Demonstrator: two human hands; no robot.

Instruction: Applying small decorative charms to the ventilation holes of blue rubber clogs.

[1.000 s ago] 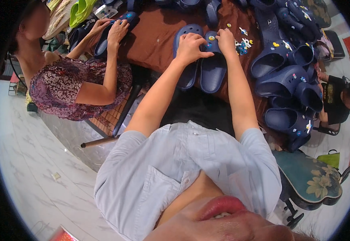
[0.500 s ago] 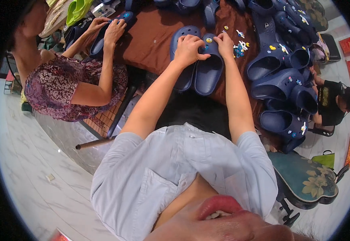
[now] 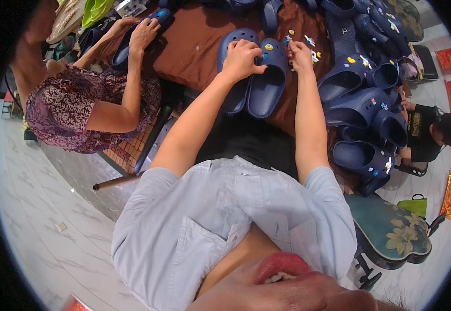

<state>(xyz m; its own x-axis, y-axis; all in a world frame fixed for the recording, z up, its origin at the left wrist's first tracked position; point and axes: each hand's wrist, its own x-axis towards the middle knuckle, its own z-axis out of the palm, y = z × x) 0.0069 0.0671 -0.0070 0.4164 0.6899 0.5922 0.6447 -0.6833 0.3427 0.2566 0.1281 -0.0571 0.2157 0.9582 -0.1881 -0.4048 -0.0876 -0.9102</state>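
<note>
Head view: a pair of navy clogs (image 3: pixel 259 78) is laid on the brown cloth (image 3: pixel 194 46), the left hand (image 3: pixel 242 58) closed over the toe of one, the right hand (image 3: pixel 299 54) pinched narrow beside loose charms (image 3: pixel 311 52). Those tiny charms could easily be knocked off the edge by a careless wrist.

Clogs (image 3: pixel 267 85) under both hands looked like matt navy foam-plastic, smooth w/ punched holes; small charms (image 3: pixel 268 47) on them seemed glossy hard plastic. Tablecloth (image 3: pixel 194 46) was brown cloth, soft and dull. Own shirt (image 3: pixel 225 223) was pale blue woven cotton, slightly creased. Floor (image 3: pixel 34 207) was polished marble-look tile, glossy. Chair seat (image 3: pixel 396 228) nearby had shiny floral vinyl.
</note>
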